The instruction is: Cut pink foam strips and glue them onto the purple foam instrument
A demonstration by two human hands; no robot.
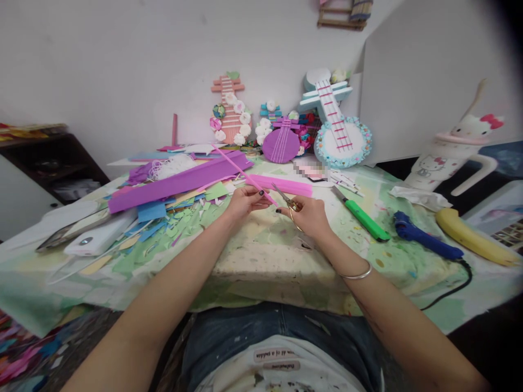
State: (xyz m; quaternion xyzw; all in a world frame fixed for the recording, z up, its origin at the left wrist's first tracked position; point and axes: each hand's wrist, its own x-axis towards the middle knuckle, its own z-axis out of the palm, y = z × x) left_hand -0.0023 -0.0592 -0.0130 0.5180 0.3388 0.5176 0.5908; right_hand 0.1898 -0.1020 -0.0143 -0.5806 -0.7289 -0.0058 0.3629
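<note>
Between the fingers of my left hand (247, 200) runs a long narrow pink paper strip (232, 163), slanting up and away to the left. My right hand (310, 216) grips a small pair of gold-handled scissors (289, 201), their blades pointing toward the strip's near end by my left fingertips. Whether the blades touch the strip I cannot tell. Behind both hands a wider folded piece of pink crepe paper (286, 185) lies on the table. To the left rests a long purple crepe paper roll (175, 185).
Green and blue paper scraps (183, 223) litter the table's left side, beside a white power bank (100, 234). On the right lie a green utility knife (365, 219), a blue corded tool (427, 237) and a banana (474, 237). Decorated model instruments (281, 144) and a lidded cup (439, 158) stand behind.
</note>
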